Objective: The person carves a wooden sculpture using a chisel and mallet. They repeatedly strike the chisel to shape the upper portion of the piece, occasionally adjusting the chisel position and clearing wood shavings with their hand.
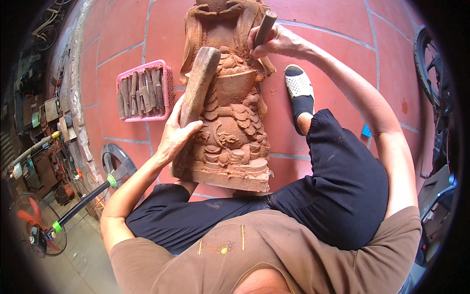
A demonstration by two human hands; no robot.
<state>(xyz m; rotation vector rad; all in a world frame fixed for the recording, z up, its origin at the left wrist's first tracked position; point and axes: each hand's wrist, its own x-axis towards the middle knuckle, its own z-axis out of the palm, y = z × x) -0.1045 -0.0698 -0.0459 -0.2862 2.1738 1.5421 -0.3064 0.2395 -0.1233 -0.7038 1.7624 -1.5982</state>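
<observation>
A reddish-brown wood carving [227,130] lies on the floor in front of me, cut with coin-like discs, rounded lumps and folds. Across its left side, my left hand [178,130] is wrapped round a long squared wooden mallet [200,81], whose thick end points away from me. Higher up on the right, my right hand [275,41] grips a chisel [265,28] by its dark round handle, beside the carving's upper right edge. The chisel's lower end is hidden behind the fingers and I cannot tell whether it touches the wood.
A pink plastic basket [168,88] of several chisels [142,93] stands left of the carving on red tiles [338,59]. My sandalled foot [299,88] is to its right, near a small blue piece [366,130]. A fan [36,220] stands lower left; a wheel [425,63] is far right.
</observation>
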